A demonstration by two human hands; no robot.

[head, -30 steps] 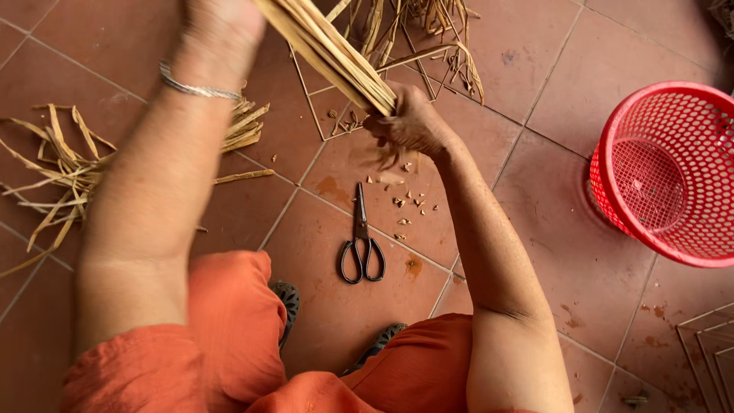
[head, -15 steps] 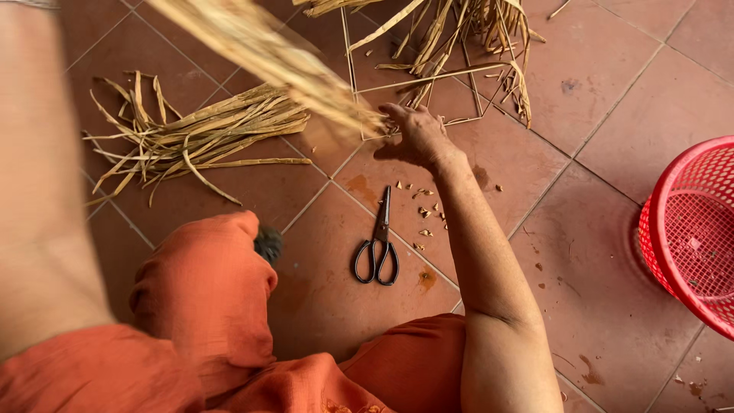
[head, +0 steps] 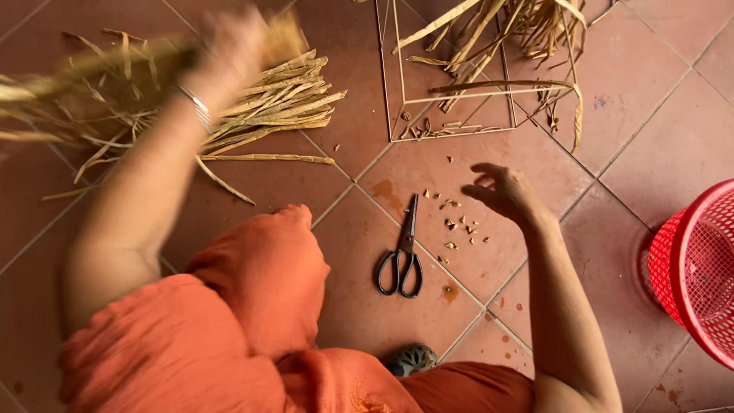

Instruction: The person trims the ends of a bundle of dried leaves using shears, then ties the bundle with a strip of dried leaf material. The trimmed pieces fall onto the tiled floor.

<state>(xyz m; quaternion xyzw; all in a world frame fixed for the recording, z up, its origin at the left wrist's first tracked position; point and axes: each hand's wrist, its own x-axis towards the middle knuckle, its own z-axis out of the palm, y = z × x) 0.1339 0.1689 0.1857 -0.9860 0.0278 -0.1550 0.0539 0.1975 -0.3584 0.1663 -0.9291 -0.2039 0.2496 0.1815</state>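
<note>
My left hand (head: 233,50) is blurred with motion at the upper left, closed around a bundle of dry straw-coloured strips (head: 92,65) that stretches out to the left. Under it lies a pile of the same strips (head: 279,107) on the floor. My right hand (head: 505,191) hovers open and empty above small cut scraps (head: 459,228) on the tiles. Black scissors (head: 401,256) lie shut on the floor just left of that hand, handles toward me.
A thin stick frame (head: 447,99) lies at the top centre with more dry strips (head: 520,30) heaped over it. A red plastic basket (head: 699,268) stands at the right edge. My orange-clad knees (head: 252,306) fill the lower left on terracotta tiles.
My left hand has swung the bundle away from my right hand down to the left, over the pile. My right hand has let go of the bundle's end and now hangs open.
</note>
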